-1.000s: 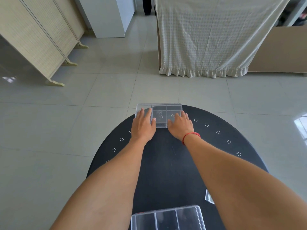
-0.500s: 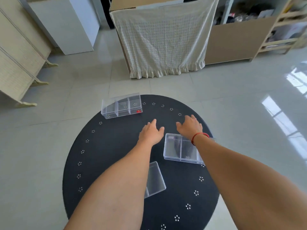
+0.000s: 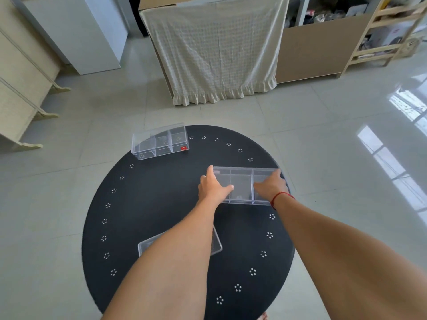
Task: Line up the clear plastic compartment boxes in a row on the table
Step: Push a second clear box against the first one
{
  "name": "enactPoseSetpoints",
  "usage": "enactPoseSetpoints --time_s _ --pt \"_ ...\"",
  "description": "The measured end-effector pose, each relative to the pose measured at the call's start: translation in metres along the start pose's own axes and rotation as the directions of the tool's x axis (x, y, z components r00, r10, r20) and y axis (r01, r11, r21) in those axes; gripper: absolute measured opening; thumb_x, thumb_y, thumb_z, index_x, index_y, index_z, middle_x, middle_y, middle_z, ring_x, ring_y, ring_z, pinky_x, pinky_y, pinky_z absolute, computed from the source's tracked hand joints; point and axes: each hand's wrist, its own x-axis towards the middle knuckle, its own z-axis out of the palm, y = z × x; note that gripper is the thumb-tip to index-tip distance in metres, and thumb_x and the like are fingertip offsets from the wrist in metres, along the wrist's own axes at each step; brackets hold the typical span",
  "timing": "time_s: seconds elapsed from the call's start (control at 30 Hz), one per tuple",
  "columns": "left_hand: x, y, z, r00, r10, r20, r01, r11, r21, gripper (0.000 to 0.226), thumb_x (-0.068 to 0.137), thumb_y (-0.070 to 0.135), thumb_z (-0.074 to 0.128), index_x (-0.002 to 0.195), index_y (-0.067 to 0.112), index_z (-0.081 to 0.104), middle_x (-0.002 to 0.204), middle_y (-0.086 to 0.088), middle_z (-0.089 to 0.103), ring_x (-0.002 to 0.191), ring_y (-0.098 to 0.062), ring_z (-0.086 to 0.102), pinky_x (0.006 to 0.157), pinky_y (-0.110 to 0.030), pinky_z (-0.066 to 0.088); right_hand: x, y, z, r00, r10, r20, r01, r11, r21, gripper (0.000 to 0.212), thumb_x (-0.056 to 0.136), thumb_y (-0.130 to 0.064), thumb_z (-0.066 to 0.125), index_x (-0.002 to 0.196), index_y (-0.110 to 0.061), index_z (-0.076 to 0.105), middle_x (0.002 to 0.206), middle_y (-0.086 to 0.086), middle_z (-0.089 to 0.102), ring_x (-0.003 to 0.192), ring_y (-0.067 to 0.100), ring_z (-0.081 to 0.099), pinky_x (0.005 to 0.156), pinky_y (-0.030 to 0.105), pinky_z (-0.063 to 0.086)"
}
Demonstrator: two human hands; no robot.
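Three clear plastic compartment boxes are on the round black table point(image 3: 161, 204). One box point(image 3: 161, 144) with a small red sticker stands at the far left edge. A second box point(image 3: 241, 185) sits at the right of the table. My left hand point(image 3: 213, 187) grips its left end and my right hand point(image 3: 269, 187), with a red string at the wrist, grips its right end. The third box point(image 3: 217, 244) lies near me and is mostly hidden under my left forearm.
The table has a ring of small white flower marks and stands on a pale tiled floor. Beyond it hangs a cream cloth point(image 3: 215, 49) over a stand, with a white cabinet point(image 3: 76, 31) at the left and wooden shelves point(image 3: 388, 31) at the right.
My hands left the far box and took hold of the right-hand box at both ends. The view swung back and to the right, so the far box now sits at the upper left.
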Motion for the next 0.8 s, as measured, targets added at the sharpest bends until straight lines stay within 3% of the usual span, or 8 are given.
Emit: enactPoseSetpoints --time_s 0.23,0.47,0.63,0.8 --pt "0.012 -0.059 -0.092 0.981 -0.109 -0.163 0.104 0.994 -0.040 0.079 0.084 0.033 0.070 0.147 0.028 0.023 0.144 -0.008 0.038 0.130 -0.030 0.044 0.099 -0.043 0.046 -0.043 -0.087 0.061 0.973 -0.193 0.127 0.204 0.976 -0.074 0.087 0.084 -0.023 0.060 0.154 -0.016 0.009 0.146 0.016 0.044 0.128 0.038 0.050 0.105 0.048 0.046" --pt "0.022 -0.142 -0.135 0.964 -0.223 -0.143 0.225 0.974 0.001 0.089 0.079 0.038 0.070 0.150 0.031 0.016 0.149 -0.008 0.028 0.132 -0.034 0.038 0.102 -0.044 0.043 -0.071 -0.106 0.148 0.939 -0.214 0.271 0.258 0.956 -0.137 0.092 0.084 -0.019 0.061 0.155 -0.015 0.003 0.146 0.017 0.043 0.126 0.038 0.051 0.103 0.048 0.048" --pt "0.032 -0.171 -0.135 0.975 -0.197 -0.105 0.196 0.980 -0.024 0.097 0.074 0.045 0.075 0.149 0.033 0.015 0.151 -0.005 0.023 0.135 -0.031 0.036 0.102 -0.045 0.042 -0.065 -0.104 0.176 0.944 -0.216 0.250 0.264 0.948 -0.180 0.093 0.085 -0.019 0.063 0.155 -0.016 0.002 0.148 0.017 0.041 0.129 0.038 0.049 0.104 0.048 0.047" --pt "0.036 -0.183 -0.126 0.986 -0.128 -0.106 0.132 0.990 0.040 0.112 0.066 0.054 0.081 0.151 0.032 0.011 0.162 -0.005 0.000 0.146 -0.033 0.018 0.112 -0.051 0.034 -0.063 -0.101 0.185 0.946 -0.242 0.217 0.294 0.922 -0.252 0.085 0.083 -0.022 0.066 0.152 -0.016 0.015 0.145 0.015 0.041 0.128 0.037 0.048 0.102 0.048 0.048"
